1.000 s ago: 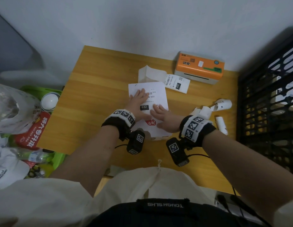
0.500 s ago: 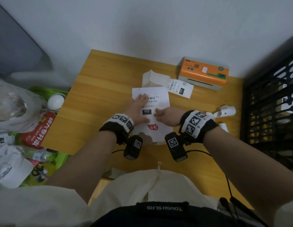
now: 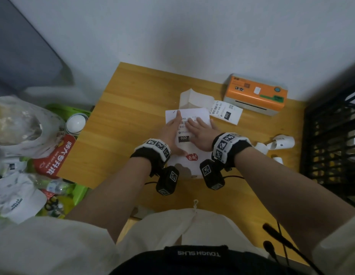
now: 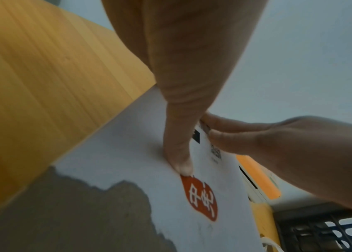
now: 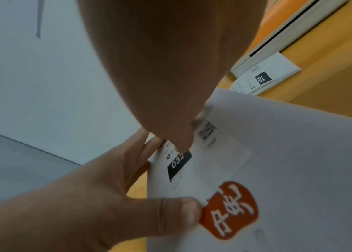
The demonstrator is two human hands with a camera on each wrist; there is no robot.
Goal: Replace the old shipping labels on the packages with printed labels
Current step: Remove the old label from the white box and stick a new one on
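Observation:
A flat white package (image 3: 196, 165) with a red logo (image 3: 192, 157) lies mid-table. A white printed label (image 3: 183, 138) with a black "032" box sits on its top face. My left hand (image 3: 171, 128) lies flat along the package's left side, fingers straight, its thumb (image 4: 181, 163) pressing near the logo (image 4: 200, 197). My right hand (image 3: 198, 130) is spread flat over the label's upper part, fingers pointing up and left. In the right wrist view, the label (image 5: 213, 153) shows under my right palm (image 5: 160, 76), with the left thumb (image 5: 181, 213) at its lower corner.
A second printed label (image 3: 225, 112) lies before the orange label printer (image 3: 256, 94) at the back right. Another white package (image 3: 194, 98) sits behind mine. Curled backing papers (image 3: 281, 143) lie at right beside a black crate (image 3: 335, 135). A green bin of clutter (image 3: 81, 193) stands left.
My right hand has slid from the package's lower right up and left over the label. My left hand has stayed on the left side.

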